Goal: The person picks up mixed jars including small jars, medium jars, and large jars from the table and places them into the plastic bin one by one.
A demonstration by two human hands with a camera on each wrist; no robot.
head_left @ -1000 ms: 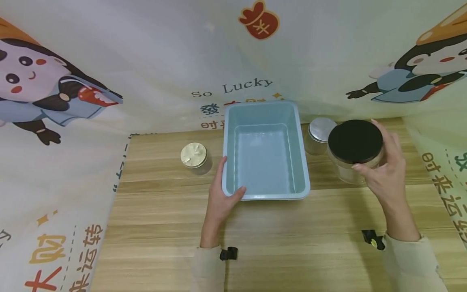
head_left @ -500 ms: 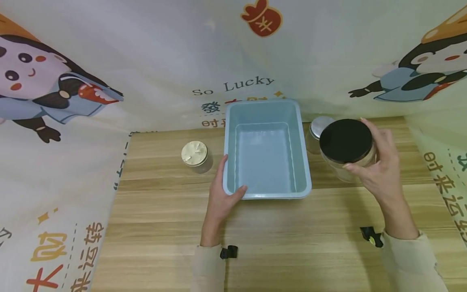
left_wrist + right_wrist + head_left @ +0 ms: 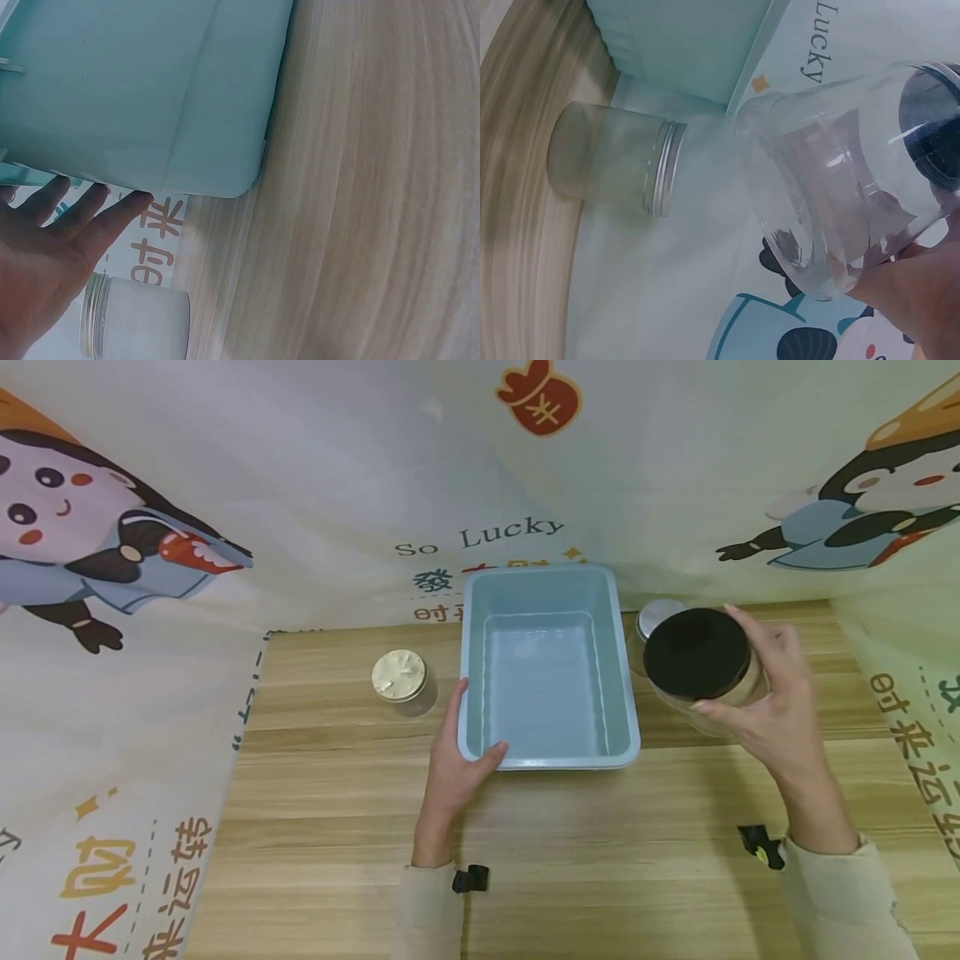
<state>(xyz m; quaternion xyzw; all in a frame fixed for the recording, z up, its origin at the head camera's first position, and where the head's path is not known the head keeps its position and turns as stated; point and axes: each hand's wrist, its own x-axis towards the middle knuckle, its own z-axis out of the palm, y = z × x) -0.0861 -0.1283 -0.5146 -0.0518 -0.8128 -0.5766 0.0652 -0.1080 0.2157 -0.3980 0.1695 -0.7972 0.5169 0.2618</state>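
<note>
My left hand [image 3: 465,752] grips the front left corner of a light blue plastic basin [image 3: 472,660], thumb over the rim and fingers along the outer left wall. In the left wrist view, the fingers spread against the basin's side [image 3: 135,97]. My right hand [image 3: 783,710] holds a large clear jar with a black lid [image 3: 697,653], thumb and fingers around its upper part. The right wrist view shows this jar [image 3: 825,180] raised and tilted, its clear base in sight. Behind it stands a smaller silver-lidded jar [image 3: 660,612], partly hidden in the head view.
Left of the basin, a small jar with a dented gold-toned lid [image 3: 400,677] stands on the wooden table [image 3: 570,860]. A printed cloth [image 3: 337,468] hangs behind and along both sides, close to the basin's far end.
My right hand has moved left with the black-lidded jar, nearer the basin and covering more of the silver-lidded jar. The left hand keeps its hold on the basin's corner.
</note>
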